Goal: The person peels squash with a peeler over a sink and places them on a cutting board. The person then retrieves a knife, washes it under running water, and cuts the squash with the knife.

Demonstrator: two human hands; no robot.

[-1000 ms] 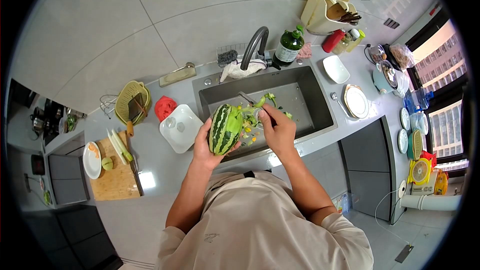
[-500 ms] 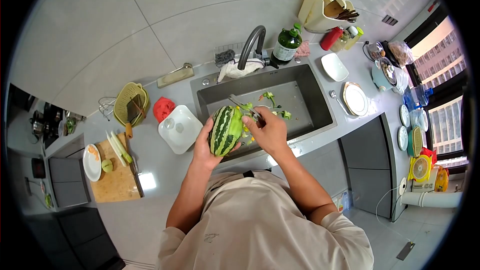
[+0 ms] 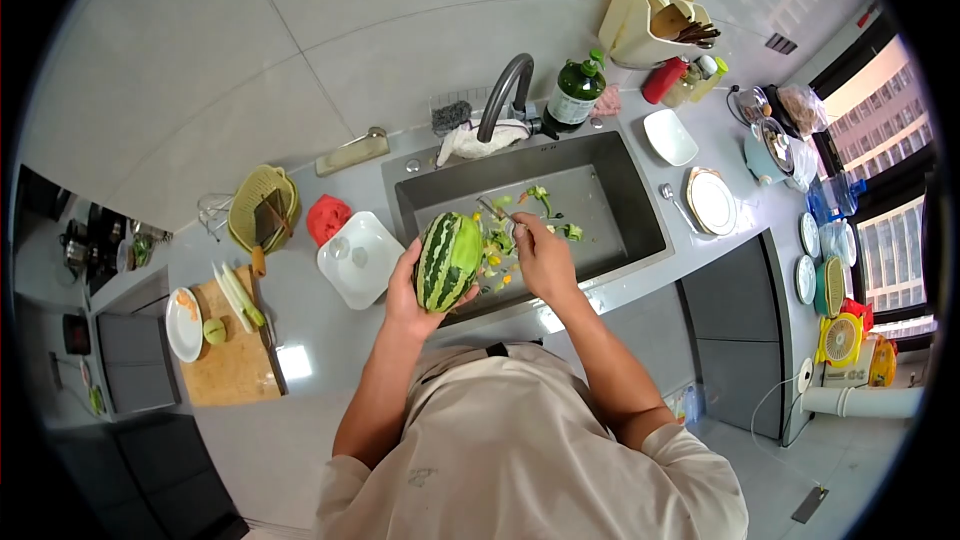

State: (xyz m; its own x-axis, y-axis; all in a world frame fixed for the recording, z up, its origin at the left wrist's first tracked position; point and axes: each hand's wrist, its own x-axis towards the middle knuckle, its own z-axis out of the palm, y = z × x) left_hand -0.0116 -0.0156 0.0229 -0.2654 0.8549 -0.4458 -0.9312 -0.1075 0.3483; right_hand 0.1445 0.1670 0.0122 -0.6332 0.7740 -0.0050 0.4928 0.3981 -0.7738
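Note:
My left hand (image 3: 404, 300) is wrapped round a striped green melon (image 3: 445, 265), held over the front left of the sink (image 3: 622, 175). Along the melon's right side the dark striped skin is gone and a paler green strip shows. My right hand (image 3: 546, 260) is closed on a metal peeler (image 3: 492, 207), just right of the melon and apart from it. Fingers hide most of the peeler's handle. Green and yellow peelings (image 3: 497, 245) lie scattered in the sink beneath.
A white dish (image 3: 358, 260) stands left of the sink, by a red bag (image 3: 327, 219). Farther left, a cutting board (image 3: 230, 370) bears pale green stalks and a plate. The faucet (image 3: 510, 90) arches over the sink's back edge, beside a green soap bottle (image 3: 575, 95).
My right hand and the peeler have moved off the melon's surface, slightly to the right. The pale strip on the melon shows more plainly. My left hand stays about where it was.

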